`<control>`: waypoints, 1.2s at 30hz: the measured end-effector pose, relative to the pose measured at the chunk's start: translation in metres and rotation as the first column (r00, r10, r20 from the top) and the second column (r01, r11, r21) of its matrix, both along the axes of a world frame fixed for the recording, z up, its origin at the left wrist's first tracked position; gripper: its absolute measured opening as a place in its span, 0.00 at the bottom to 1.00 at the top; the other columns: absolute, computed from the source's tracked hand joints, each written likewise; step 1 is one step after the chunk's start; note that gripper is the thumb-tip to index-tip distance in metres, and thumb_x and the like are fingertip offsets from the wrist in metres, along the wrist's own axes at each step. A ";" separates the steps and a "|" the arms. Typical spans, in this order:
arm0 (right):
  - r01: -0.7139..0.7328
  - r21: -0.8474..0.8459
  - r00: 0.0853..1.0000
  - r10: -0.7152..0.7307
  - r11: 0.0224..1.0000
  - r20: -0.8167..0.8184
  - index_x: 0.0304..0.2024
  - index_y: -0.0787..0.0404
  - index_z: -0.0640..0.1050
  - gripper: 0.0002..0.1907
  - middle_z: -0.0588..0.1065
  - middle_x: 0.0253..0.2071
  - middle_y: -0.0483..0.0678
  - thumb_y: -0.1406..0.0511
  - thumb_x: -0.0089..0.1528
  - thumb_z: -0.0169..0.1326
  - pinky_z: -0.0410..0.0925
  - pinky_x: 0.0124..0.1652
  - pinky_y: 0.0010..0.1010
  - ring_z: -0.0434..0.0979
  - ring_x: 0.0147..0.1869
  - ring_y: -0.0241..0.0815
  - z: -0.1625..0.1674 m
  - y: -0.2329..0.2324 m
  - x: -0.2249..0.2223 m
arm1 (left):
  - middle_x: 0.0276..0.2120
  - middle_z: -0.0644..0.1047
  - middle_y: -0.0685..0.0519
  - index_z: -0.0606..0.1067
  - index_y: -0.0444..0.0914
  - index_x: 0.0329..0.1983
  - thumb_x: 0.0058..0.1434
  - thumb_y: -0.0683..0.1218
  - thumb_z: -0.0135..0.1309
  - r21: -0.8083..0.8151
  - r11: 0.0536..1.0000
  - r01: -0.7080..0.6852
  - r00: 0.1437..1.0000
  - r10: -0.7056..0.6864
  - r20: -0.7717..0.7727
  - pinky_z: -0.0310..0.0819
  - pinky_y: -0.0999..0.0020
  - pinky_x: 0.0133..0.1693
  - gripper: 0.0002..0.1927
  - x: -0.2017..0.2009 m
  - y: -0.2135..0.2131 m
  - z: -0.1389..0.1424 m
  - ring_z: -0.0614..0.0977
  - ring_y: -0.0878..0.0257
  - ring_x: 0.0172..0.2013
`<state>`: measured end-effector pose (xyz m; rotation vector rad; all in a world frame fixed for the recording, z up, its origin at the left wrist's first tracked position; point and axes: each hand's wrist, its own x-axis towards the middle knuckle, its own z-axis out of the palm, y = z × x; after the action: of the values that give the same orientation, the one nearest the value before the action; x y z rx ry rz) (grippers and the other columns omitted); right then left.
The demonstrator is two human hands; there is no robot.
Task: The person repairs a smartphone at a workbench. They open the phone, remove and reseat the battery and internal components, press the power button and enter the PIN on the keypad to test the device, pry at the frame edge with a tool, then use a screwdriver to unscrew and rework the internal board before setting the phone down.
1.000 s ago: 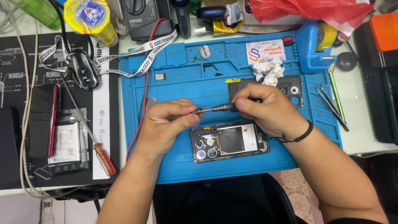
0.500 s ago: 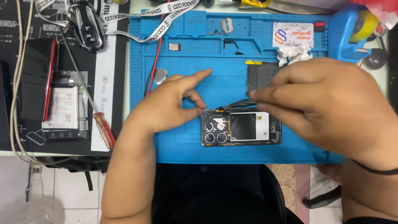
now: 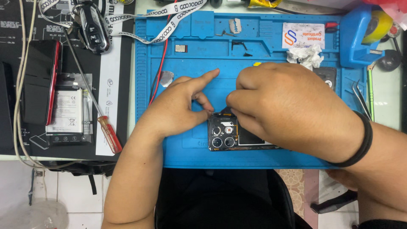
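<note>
A person's two bare hands are meeting over an opened phone that is lying flat, camera end to the left, near the front edge of a blue work mat on the bench. The left hand is resting on the mat just left of the phone, its forefinger stretched out and its thumb and a bent finger pinching together at the phone's upper left corner; what they are pinching is too small to tell. The right hand, wearing a black band at the wrist, is covering most of the phone, its fingers curled and pressed together around a small dark part at the phone's top edge, close against the left fingertips. Behind the hands, a crumpled white tissue is sitting on the mat below a printed card, and a small shiny metal piece is lying beside a red wire. Tweezers are lying at the mat's right edge. To the left, on a black mat, a red-edged phone is lying next to a battery, with a red-handled screwdriver angled across them and a car key on a white lanyard farther back.
</note>
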<state>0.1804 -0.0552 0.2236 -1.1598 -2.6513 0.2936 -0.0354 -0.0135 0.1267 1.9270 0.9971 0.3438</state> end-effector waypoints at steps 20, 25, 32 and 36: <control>-0.064 0.064 0.918 0.033 0.996 0.395 0.39 0.56 0.80 0.13 0.76 0.31 0.50 0.64 0.52 0.57 0.73 0.27 0.37 0.80 0.34 0.50 0.000 0.003 -0.024 | 0.33 0.81 0.53 0.69 0.44 0.68 0.46 0.39 0.65 0.021 1.000 -0.016 1.000 0.016 0.012 0.74 0.65 0.47 0.42 0.001 -0.004 -0.006 0.77 0.58 0.43; -0.043 0.096 0.908 -0.001 0.994 0.418 0.39 0.57 0.80 0.10 0.76 0.31 0.50 0.59 0.65 0.53 0.73 0.29 0.38 0.80 0.33 0.48 0.001 0.000 -0.027 | 0.36 0.81 0.51 0.68 0.45 0.69 0.43 0.38 0.65 0.015 0.999 -0.049 0.998 0.049 0.041 0.75 0.65 0.45 0.45 0.002 -0.007 -0.003 0.78 0.58 0.43; 0.024 0.067 0.915 -0.048 0.997 0.400 0.40 0.55 0.82 0.09 0.76 0.31 0.51 0.59 0.65 0.54 0.72 0.29 0.42 0.80 0.34 0.52 -0.006 -0.001 -0.028 | 0.37 0.80 0.51 0.71 0.45 0.67 0.44 0.38 0.66 0.009 0.999 -0.041 0.999 0.041 0.036 0.76 0.66 0.44 0.43 0.001 -0.009 -0.001 0.79 0.59 0.43; -0.032 0.113 0.948 -0.006 0.993 0.319 0.36 0.55 0.82 0.09 0.77 0.31 0.51 0.61 0.56 0.57 0.73 0.32 0.40 0.81 0.35 0.50 -0.009 -0.001 -0.029 | 0.36 0.81 0.51 0.75 0.43 0.59 0.44 0.39 0.68 0.087 0.996 -0.003 0.998 -0.003 0.066 0.75 0.64 0.47 0.35 0.000 -0.007 -0.004 0.80 0.58 0.43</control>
<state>0.1518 -0.0566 0.2150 -1.2442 -2.9046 -0.0544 -0.0353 -0.0201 0.1230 1.9803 0.9530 0.4547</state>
